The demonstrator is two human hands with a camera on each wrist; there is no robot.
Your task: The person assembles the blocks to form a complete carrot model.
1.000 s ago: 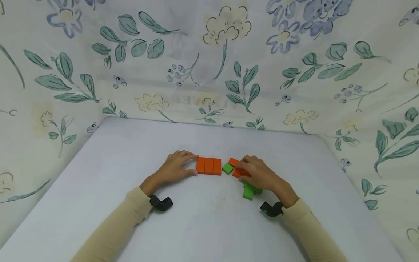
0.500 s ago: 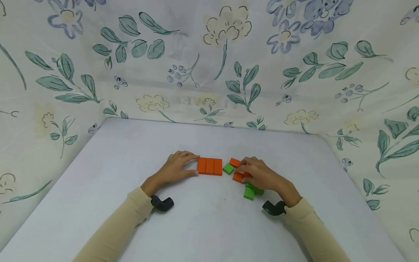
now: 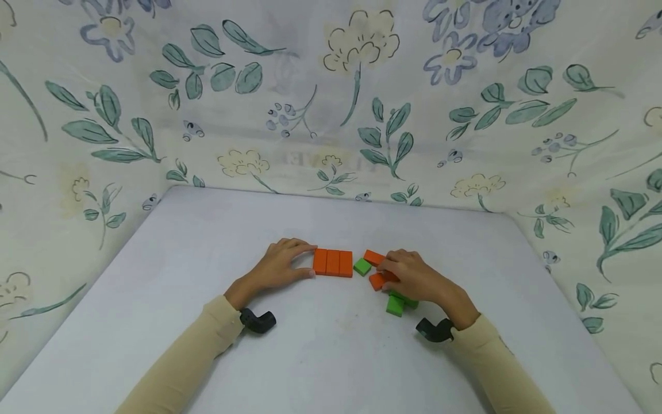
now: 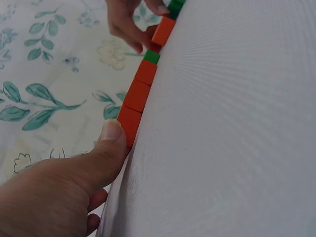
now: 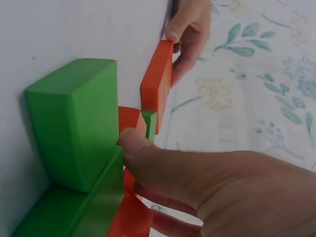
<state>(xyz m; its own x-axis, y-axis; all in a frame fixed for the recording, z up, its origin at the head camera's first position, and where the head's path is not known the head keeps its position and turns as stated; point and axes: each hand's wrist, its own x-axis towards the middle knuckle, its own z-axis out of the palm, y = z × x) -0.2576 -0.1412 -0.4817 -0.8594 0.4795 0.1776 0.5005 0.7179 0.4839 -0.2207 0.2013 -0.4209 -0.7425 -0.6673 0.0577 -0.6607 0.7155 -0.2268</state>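
Three orange blocks [image 3: 333, 263] lie side by side in a flat row on the white table. My left hand [image 3: 281, 264] pinches the left block of that row between thumb and forefinger, at its far and near ends. The thumb [image 4: 111, 133] presses its end in the left wrist view. My right hand [image 3: 411, 276] reaches into a loose group of blocks, thumb and fingers curled about an orange block [image 3: 391, 277] partly hidden beneath them. Another orange block [image 3: 373, 257] lies beyond the fingertips. In the right wrist view, the thumb overlaps an orange block [image 5: 129, 118].
A small green block [image 3: 362, 266] lies between the row and the loose group. Several green blocks [image 3: 395, 306] lie under and near the right palm, one standing on another in the right wrist view. Floral cloth [image 3: 331, 115] surrounds the table's back and sides.
My right hand has shifted slightly right and nearer, and an orange block by its thumb has moved a little nearer. The left hand keeps its place at the row.
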